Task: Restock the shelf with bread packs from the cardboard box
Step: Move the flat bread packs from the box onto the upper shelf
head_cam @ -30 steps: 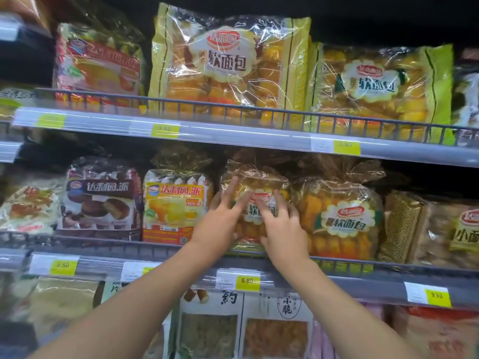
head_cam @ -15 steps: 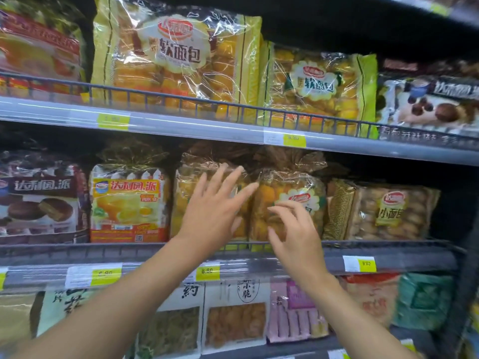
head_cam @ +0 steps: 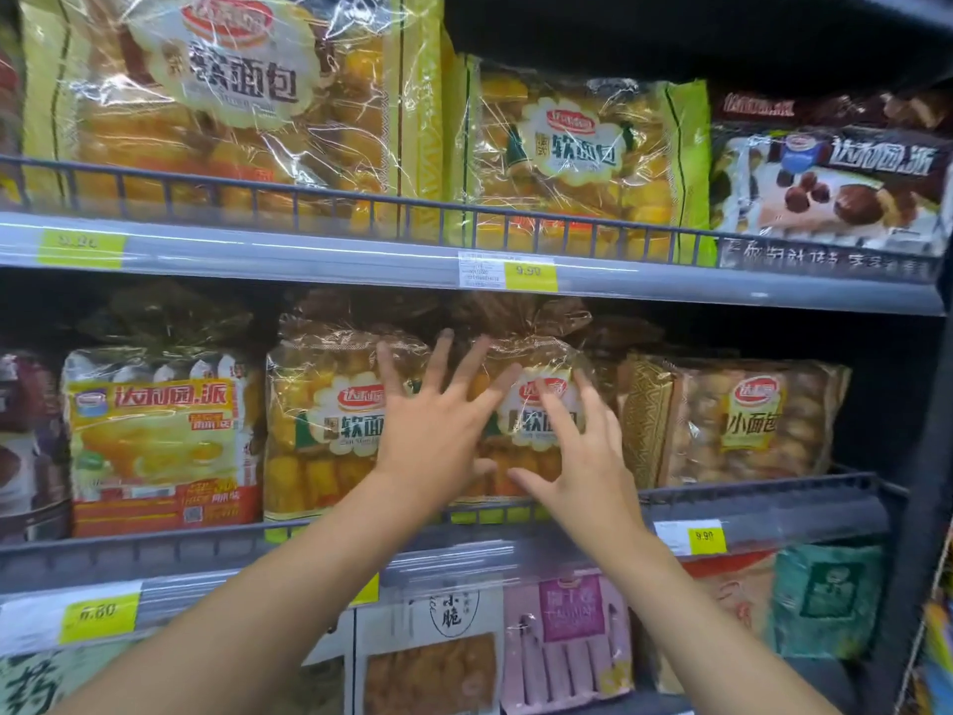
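I'm seating a bread pack (head_cam: pixel 541 356) on the shelf (head_cam: pixel 773 513), left hand (head_cam: pixel 433 436) and right hand (head_cam: pixel 582 456) spread flat; remaining stock isn't showing.

The left hand (head_cam: pixel 433 430) covered the end of the label on one bread pack (head_cam: pixel 319 420) and the near side of the neighbouring bread pack (head_cam: pixel 536 353), whose label the right hand (head_cam: pixel 582 456) also partly hid. The picture's top edge cut off the large bread pack (head_cam: pixel 232 95) above, its left edge the dark pie pack (head_cam: pixel 26 441). The price tag's (head_cam: pixel 482 270) small print was unreadable.
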The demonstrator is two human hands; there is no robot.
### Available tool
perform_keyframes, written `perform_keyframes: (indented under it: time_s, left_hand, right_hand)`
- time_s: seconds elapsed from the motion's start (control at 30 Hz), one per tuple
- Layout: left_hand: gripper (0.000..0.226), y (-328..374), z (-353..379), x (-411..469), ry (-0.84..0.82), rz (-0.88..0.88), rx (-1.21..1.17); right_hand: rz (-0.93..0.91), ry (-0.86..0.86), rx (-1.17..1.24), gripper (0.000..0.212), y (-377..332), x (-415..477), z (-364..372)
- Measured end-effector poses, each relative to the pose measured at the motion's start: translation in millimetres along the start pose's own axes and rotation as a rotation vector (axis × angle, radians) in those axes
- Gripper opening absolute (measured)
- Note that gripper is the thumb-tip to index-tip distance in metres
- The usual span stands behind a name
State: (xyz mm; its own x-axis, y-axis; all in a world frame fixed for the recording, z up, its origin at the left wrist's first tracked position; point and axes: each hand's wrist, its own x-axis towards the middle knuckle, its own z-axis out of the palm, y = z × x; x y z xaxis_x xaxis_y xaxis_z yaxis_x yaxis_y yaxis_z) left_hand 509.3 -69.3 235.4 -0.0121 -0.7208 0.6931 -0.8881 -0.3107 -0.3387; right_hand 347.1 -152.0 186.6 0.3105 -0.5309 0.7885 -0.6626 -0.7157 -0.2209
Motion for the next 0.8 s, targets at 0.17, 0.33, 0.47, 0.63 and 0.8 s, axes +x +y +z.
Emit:
perform_keyframes:
  time_s: [0.17, 0.33, 0.47, 0.63, 0.8]
  left_hand:
    - [0.111, -5, 13, 10, -0.012, -0.007, -0.003]
    - [0.109, -10, 22, 17, -0.044, 0.009, 0.002]
    - [0.106, -21, 15, -5, 0.144, 0.081, 0.005]
    - [0.1, -68, 10, -50, 0.4, -0.257, -0.153]
    - [0.119, -93, 14, -67, 0.216, -0.578, -0.525]
  right_hand:
    - [-0.004, 0.015, -0.028, 0.097, 0, 12, 15]
    - [0.04, 0.02, -0.07, 0.094, -6, 23, 26]
    - [-0.01, 0.021, -0.024, 0.095, 2, 19, 21]
    - [0.179, 0.123, 0.338, 0.126, 14, 19, 11]
    - [0.348, -0.017, 0.494, 0.148, 14, 31, 19]
